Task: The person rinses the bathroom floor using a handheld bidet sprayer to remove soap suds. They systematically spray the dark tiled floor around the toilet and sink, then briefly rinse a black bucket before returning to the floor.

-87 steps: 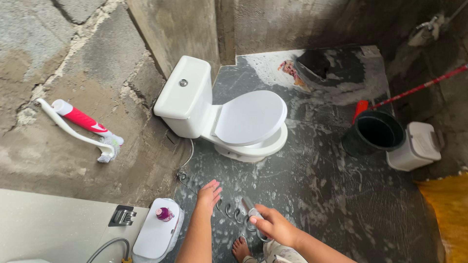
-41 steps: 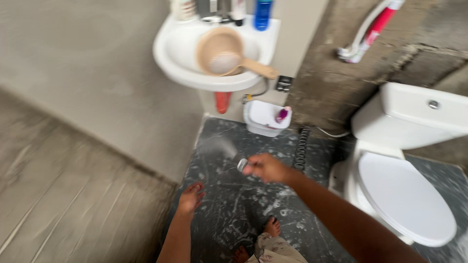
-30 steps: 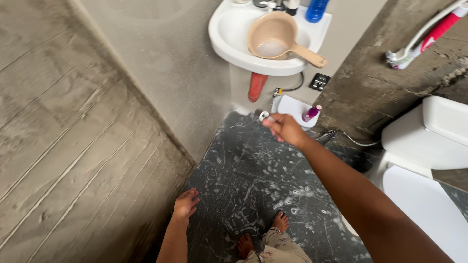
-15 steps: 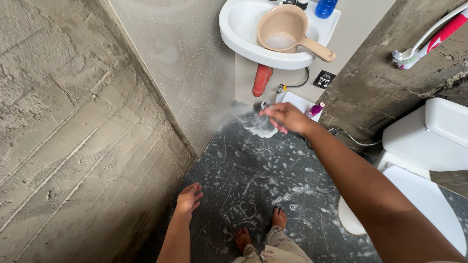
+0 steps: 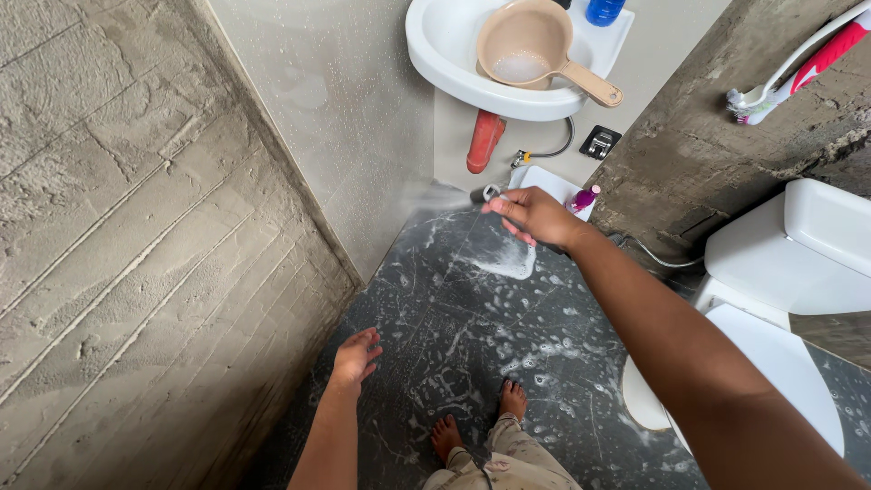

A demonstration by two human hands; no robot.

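Right hand (image 5: 535, 216) is reaching out with its fingers gripping a small spray nozzle (image 5: 491, 192), which is sending water toward the grey wall (image 5: 363, 109) above the wet dark floor (image 5: 472, 318). Left hand (image 5: 356, 356) is hanging loosely open over the floor, holding nothing and well apart from the nozzle. Above, a tan plastic scoop (image 5: 531, 45) is sitting in the white sink (image 5: 445, 45) beside a blue bottle (image 5: 603, 11). A white box (image 5: 543, 181) by the wall is holding a small purple bottle (image 5: 583, 197). A white toilet (image 5: 789, 299) is standing at the right.
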